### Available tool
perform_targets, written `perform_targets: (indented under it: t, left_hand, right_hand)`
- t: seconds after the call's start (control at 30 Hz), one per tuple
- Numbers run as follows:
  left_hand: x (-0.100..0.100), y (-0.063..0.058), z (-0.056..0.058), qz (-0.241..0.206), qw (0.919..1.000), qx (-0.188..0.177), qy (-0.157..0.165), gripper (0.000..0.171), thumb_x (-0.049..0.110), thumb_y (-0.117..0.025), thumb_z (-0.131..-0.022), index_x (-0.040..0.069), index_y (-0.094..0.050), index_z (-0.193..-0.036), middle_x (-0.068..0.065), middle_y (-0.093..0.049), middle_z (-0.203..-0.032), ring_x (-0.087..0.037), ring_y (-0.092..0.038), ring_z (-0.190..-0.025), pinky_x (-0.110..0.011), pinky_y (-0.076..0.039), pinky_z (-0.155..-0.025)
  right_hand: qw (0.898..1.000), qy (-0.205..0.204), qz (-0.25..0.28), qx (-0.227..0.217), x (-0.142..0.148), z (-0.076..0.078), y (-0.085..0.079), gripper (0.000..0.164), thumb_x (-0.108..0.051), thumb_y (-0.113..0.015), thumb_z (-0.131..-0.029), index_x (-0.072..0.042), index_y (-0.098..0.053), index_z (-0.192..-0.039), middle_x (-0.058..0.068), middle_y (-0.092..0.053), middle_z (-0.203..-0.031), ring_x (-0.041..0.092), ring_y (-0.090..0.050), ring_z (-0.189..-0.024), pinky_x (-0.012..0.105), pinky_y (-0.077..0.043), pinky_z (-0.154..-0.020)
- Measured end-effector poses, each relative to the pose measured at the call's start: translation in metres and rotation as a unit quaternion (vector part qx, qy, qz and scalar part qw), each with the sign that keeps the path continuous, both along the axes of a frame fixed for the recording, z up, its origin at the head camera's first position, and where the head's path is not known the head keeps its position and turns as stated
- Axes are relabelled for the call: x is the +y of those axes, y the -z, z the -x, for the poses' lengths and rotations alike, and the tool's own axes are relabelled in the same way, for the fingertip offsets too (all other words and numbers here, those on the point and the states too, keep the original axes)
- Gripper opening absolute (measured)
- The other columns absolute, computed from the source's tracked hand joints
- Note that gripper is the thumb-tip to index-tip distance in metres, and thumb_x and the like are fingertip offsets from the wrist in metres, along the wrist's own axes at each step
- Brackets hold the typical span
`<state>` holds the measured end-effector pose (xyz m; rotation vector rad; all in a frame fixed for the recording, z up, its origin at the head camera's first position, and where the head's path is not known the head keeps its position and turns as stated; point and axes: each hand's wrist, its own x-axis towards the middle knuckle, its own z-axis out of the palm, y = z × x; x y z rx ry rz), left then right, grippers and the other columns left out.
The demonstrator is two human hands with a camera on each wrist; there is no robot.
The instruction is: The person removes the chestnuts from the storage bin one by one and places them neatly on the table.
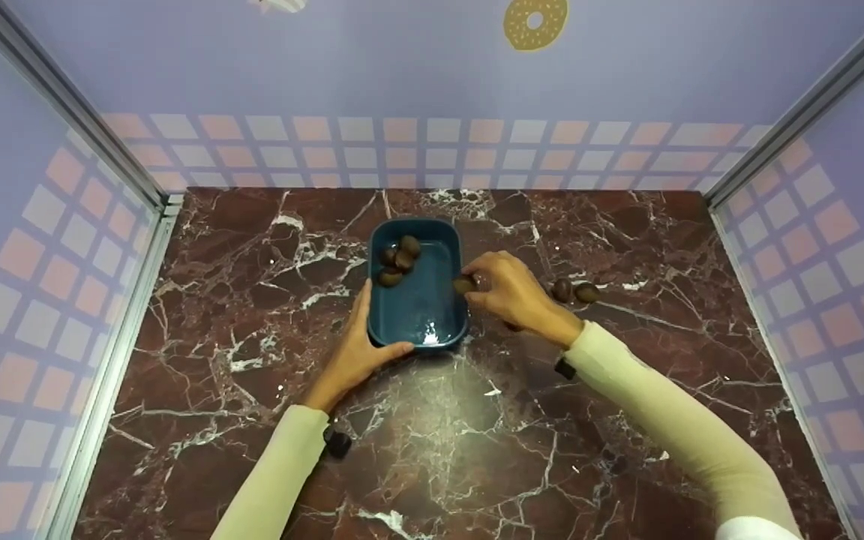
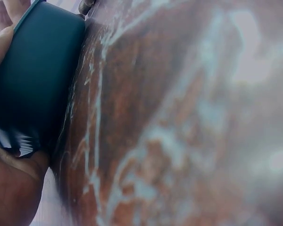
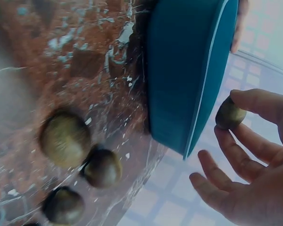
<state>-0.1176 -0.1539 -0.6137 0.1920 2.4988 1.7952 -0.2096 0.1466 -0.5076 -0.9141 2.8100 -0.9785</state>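
Note:
A dark teal rectangular dish (image 1: 421, 304) sits on the table, with several brown chestnuts (image 1: 404, 260) gathered toward its far left. At its near left corner my left hand (image 1: 353, 349) holds it, fingers along the left side and thumb along the near edge. My right hand (image 1: 514, 292) pinches one chestnut (image 3: 229, 114) between thumb and fingertips, right at the dish's right rim. In the right wrist view the ring and little fingers are spread away from that chestnut.
Loose chestnuts (image 1: 586, 292) lie on the marbled table (image 1: 222, 420) right of the dish, one of them partly hidden under my right hand. Panels with a checked border (image 1: 439, 150) wall the table at the back and both sides, with metal rails (image 1: 113, 360) along the edges.

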Motion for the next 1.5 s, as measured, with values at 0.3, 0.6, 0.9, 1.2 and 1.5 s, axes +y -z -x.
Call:
perform_targets:
  t: [0.3, 0.6, 0.9, 1.2, 1.5]
  left_hand:
    - [-0.001, 0.0, 0.0, 0.008, 1.0, 0.004, -0.001, 0.136, 0.041, -0.097, -0.086, 0.013, -0.002, -0.179, -0.02, -0.002, -0.184, -0.04, -0.005, -0.169, -0.067, -0.013, -0.132]
    - [0.0, 0.001, 0.001, 0.006, 0.9999, -0.011, -0.002, 0.136, 0.036, -0.098, -0.086, 0.018, -0.001, -0.179, -0.017, -0.001, -0.185, -0.037, -0.005, -0.17, -0.066, -0.014, -0.132]
    - [-0.001, 0.002, 0.001, 0.002, 0.9999, -0.009, -0.003, 0.136, 0.039, -0.098, -0.086, 0.019, -0.002, -0.18, -0.016, 0.0, -0.185, -0.036, -0.004, -0.17, -0.067, -0.014, -0.132]
    - [0.0, 0.002, 0.002, 0.002, 1.0, -0.008, -0.002, 0.138, 0.04, -0.099, -0.084, 0.017, -0.002, -0.179, -0.017, -0.001, -0.185, -0.036, -0.004, -0.17, -0.065, -0.011, -0.132]
    - [0.0, 0.0, 0.001, 0.004, 1.0, -0.006, -0.004, 0.138, 0.041, -0.099, -0.083, 0.014, -0.004, -0.179, -0.02, -0.002, -0.184, -0.039, -0.005, -0.169, -0.066, -0.012, -0.132]
  right_hand:
    - [0.998, 0.048, 0.048, -0.019, 0.036, -0.015, 0.0, 0.037, -0.008, -0.089, -0.084, -0.003, -0.081, -0.119, 0.013, -0.077, -0.11, 0.035, -0.067, -0.103, 0.05, -0.052, -0.093]
    - [0.988, 0.087, 0.117, -0.043, 0.07, -0.029, 0.018, 0.036, 0.005, -0.085, -0.082, 0.003, -0.075, -0.116, 0.018, -0.073, -0.114, 0.038, -0.07, -0.104, 0.054, -0.058, -0.097]
    - [0.967, 0.141, 0.176, -0.115, 0.105, -0.034, 0.047, 0.039, 0.009, -0.087, -0.082, 0.006, -0.073, -0.118, 0.023, -0.074, -0.12, 0.041, -0.071, -0.111, 0.059, -0.055, -0.104]
    - [0.963, 0.189, 0.15, -0.118, 0.127, -0.043, 0.074, 0.039, 0.002, -0.092, -0.084, 0.004, -0.074, -0.119, 0.022, -0.075, -0.12, 0.037, -0.07, -0.112, 0.041, -0.052, -0.102]
    - [0.962, 0.206, 0.133, -0.12, 0.132, -0.047, 0.088, 0.037, -0.002, -0.094, -0.084, 0.001, -0.076, -0.117, 0.019, -0.077, -0.113, 0.034, -0.072, -0.103, 0.027, -0.054, -0.087]
